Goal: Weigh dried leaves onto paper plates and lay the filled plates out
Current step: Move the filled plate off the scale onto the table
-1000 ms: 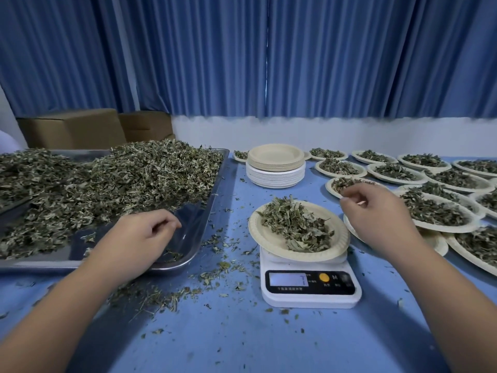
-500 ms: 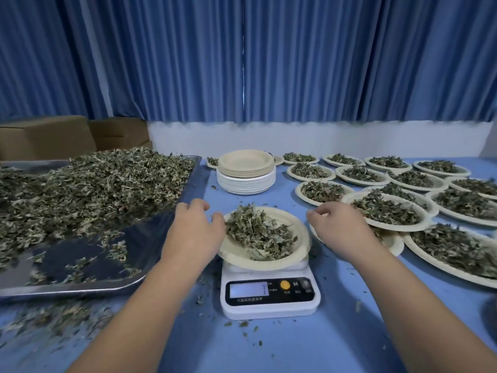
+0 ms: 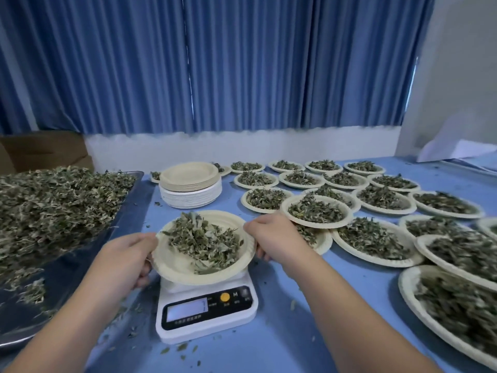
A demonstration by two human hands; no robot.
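A paper plate (image 3: 177, 267) heaped with dried leaves (image 3: 204, 239) sits tilted just above the white kitchen scale (image 3: 207, 309). My left hand (image 3: 123, 261) grips its left rim, fingers curled underneath. My right hand (image 3: 271, 238) grips its right rim. On the left, a metal tray (image 3: 80, 267) holds a big pile of loose dried leaves (image 3: 48, 203). A stack of empty paper plates (image 3: 189, 184) stands behind the scale.
Several filled plates (image 3: 317, 211) cover the blue table (image 3: 336, 300) from the middle to the right edge, some overlapping. Loose leaf bits lie around the scale. Cardboard boxes (image 3: 45, 150) sit at the far left, under blue curtains; white sheets (image 3: 457, 152) lie at the far right.
Both hands have closed on the plate's rims and lifted it slightly off the scale, tilting it. The camera view has swung right, showing more filled plates.
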